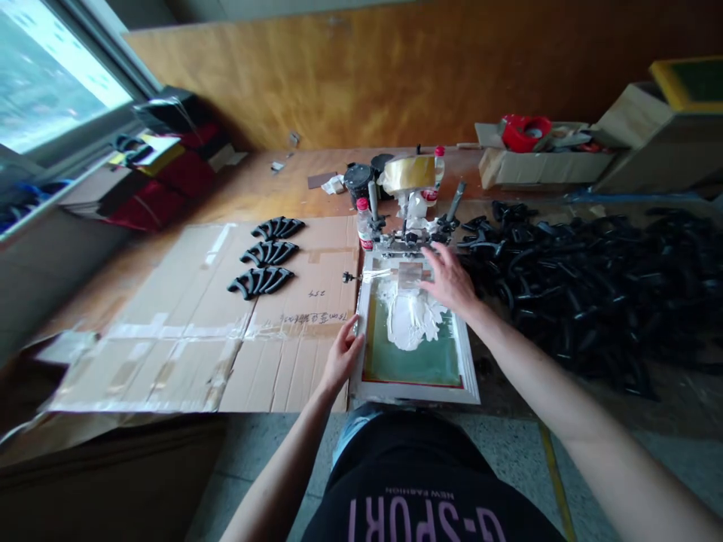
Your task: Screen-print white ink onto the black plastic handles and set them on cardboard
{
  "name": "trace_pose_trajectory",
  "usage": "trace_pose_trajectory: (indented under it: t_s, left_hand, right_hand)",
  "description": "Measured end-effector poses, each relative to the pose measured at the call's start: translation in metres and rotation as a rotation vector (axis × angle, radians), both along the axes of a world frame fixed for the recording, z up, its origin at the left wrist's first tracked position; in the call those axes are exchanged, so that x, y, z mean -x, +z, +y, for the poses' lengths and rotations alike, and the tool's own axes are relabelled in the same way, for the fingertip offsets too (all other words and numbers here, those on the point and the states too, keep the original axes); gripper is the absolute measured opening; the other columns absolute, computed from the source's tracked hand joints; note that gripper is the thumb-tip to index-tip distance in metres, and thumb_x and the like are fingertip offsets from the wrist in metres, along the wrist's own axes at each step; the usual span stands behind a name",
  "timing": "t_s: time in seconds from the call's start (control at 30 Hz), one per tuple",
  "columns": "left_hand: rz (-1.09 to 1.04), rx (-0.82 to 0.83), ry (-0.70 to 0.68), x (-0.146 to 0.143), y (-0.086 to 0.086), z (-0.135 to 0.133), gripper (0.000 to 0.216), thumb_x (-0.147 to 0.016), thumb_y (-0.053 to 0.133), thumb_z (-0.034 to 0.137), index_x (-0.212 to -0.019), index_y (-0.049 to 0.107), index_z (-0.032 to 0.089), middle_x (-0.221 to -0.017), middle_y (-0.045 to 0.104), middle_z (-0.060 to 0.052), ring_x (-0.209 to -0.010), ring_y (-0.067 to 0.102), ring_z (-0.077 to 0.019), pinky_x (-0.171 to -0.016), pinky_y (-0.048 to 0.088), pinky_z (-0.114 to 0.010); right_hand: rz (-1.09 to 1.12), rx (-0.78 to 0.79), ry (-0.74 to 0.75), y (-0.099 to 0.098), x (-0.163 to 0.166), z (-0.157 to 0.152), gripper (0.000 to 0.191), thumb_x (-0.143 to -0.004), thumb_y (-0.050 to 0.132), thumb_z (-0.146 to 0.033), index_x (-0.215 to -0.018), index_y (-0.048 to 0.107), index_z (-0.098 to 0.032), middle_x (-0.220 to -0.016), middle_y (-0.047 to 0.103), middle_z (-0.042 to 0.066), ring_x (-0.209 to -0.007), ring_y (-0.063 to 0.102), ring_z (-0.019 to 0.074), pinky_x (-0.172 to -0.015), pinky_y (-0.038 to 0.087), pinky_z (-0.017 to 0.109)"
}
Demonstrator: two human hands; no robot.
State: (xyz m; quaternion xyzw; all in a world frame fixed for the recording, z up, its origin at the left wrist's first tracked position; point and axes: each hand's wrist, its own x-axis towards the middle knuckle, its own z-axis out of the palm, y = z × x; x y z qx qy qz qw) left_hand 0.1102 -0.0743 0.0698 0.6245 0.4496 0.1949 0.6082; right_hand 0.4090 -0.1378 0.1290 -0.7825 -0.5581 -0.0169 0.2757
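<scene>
- Speckled grey floor filled the bottom of the frame, crossed by a yellow line at lower right, with the person's dark printed shirt at bottom centre.
- Just above it lay a white-framed printing screen [415,342], its near edge at lower centre, green mesh smeared with white ink [411,316] in its upper half.
- The left hand [342,355] gripped the screen's left edge, fingers curled over the frame, thumb on the outer side.
- The right hand [450,280] lay near the screen's upper right, fingers spread and loosely open; whether it held the squeegee [410,275] beneath its fingertips could not be told.
- Flattened cardboard [186,339] spread left of the screen across centre left, taped at its seams and mostly bare, its near edge running along lower left.
- Three stacks of black curved parts [265,260] sat in a column on the cardboard's far right part, well apart from the left hand.
- A big pile of black parts [593,278] crowded the right of the frame, coming just beside the screen's right edge.
- A clamp jig [410,233] held the screen's far edge at centre, with bottles [365,222] and a black tub [358,181] close behind.
- Farther back, cardboard boxes [536,165] stood at upper right, red bags [169,181] at upper left under a window [50,68], and a wooden wall [367,68] closed the top.
</scene>
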Motion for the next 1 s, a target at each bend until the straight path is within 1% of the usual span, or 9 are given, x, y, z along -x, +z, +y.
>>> trace_pose_trajectory:
  t_s: [0.1, 0.2, 0.33, 0.47, 0.57, 0.67, 0.8, 0.9, 1.0]
  left_hand:
    - [0.084, -0.075, 0.017, -0.003, -0.021, 0.003, 0.067, -0.081, 0.060, 0.052, -0.140, 0.049, 0.022, -0.071, 0.061, 0.002, -0.062, 0.056, -0.0127, -0.059, 0.045, -0.024]
    - [0.121, -0.099, 0.031, -0.002, -0.029, 0.004, 0.062, -0.082, 0.060, 0.049, -0.137, 0.051, 0.023, -0.073, 0.063, 0.002, -0.064, 0.058, -0.0136, -0.061, 0.046, -0.025]
    - [0.124, -0.080, 0.033, 0.001, -0.035, 0.004, 0.060, -0.083, 0.060, 0.049, -0.136, 0.053, 0.022, -0.079, 0.067, 0.000, -0.069, 0.060, -0.0150, -0.065, 0.048, -0.026]
    - [0.086, -0.057, 0.013, 0.002, -0.040, 0.004, 0.062, -0.085, 0.057, 0.052, -0.139, 0.049, 0.021, -0.085, 0.067, -0.002, -0.075, 0.061, -0.0153, -0.069, 0.048, -0.026]
    - [0.069, -0.043, 0.006, 0.002, -0.040, 0.005, 0.063, -0.085, 0.057, 0.053, -0.139, 0.049, 0.021, -0.086, 0.067, -0.002, -0.076, 0.061, -0.0153, -0.069, 0.047, -0.026]
    - [0.059, -0.038, 0.019, 0.002, -0.037, 0.004, 0.064, -0.083, 0.058, 0.054, -0.137, 0.050, 0.020, -0.086, 0.068, -0.003, -0.076, 0.062, -0.0161, -0.067, 0.047, -0.026]
    - [0.053, -0.017, 0.033, -0.001, -0.030, 0.002, 0.067, -0.081, 0.060, 0.055, -0.137, 0.051, 0.019, -0.083, 0.068, -0.003, -0.074, 0.062, -0.0161, -0.064, 0.047, -0.025]
    - [0.031, 0.030, 0.036, -0.003, -0.015, 0.002, 0.073, -0.079, 0.063, 0.056, -0.140, 0.047, 0.018, -0.078, 0.066, -0.001, -0.068, 0.060, -0.0153, -0.061, 0.046, -0.024]
    - [-0.038, 0.096, 0.030, -0.002, 0.016, 0.001, 0.084, -0.076, 0.067, 0.055, -0.146, 0.038, 0.020, -0.074, 0.065, 0.001, -0.063, 0.058, -0.0137, -0.058, 0.044, -0.023]
  right_hand:
    - [-0.067, 0.243, 0.104, -0.002, 0.024, 0.021, 0.030, -0.081, 0.069, -0.026, -0.108, 0.064, -0.015, -0.115, 0.060, 0.012, -0.105, 0.058, 0.0257, -0.089, 0.048, 0.035]
    - [-0.097, 0.325, 0.195, -0.014, 0.038, 0.006, 0.012, -0.088, 0.057, -0.019, -0.095, 0.065, -0.015, -0.100, 0.063, 0.010, -0.093, 0.059, 0.0217, -0.080, 0.045, 0.030]
    - [-0.209, 0.341, 0.456, -0.021, 0.053, -0.043, 0.028, -0.089, 0.040, -0.005, -0.095, 0.066, -0.015, -0.095, 0.064, 0.010, -0.090, 0.056, 0.0205, -0.071, 0.041, 0.028]
    - [-0.176, 0.377, 0.649, -0.008, 0.054, -0.061, 0.024, -0.084, 0.046, -0.004, -0.089, 0.065, -0.017, -0.090, 0.064, 0.006, -0.085, 0.056, 0.0184, -0.067, 0.038, 0.027]
    - [-0.132, 0.365, 0.582, -0.003, 0.051, -0.053, 0.013, -0.085, 0.053, -0.012, -0.085, 0.064, -0.019, -0.087, 0.064, 0.004, -0.082, 0.056, 0.0176, -0.066, 0.038, 0.026]
    - [-0.211, 0.290, 0.484, -0.013, 0.055, -0.052, 0.021, -0.088, 0.047, -0.011, -0.094, 0.066, -0.017, -0.092, 0.064, 0.007, -0.088, 0.056, 0.0196, -0.069, 0.039, 0.028]
    - [-0.216, 0.272, 0.544, -0.023, 0.063, -0.063, 0.022, -0.089, 0.048, -0.011, -0.097, 0.067, -0.017, -0.089, 0.066, 0.006, -0.084, 0.058, 0.0184, -0.068, 0.040, 0.027]
    - [-0.109, 0.193, 0.433, -0.013, 0.057, -0.043, 0.014, -0.090, 0.059, -0.024, -0.101, 0.068, -0.022, -0.093, 0.068, 0.003, -0.084, 0.061, 0.0179, -0.068, 0.043, 0.026]
    - [-0.070, 0.099, 0.256, 0.010, 0.034, -0.005, 0.043, -0.086, 0.067, -0.032, -0.128, 0.059, -0.029, -0.105, 0.069, 0.003, -0.086, 0.063, 0.0203, -0.070, 0.046, 0.029]
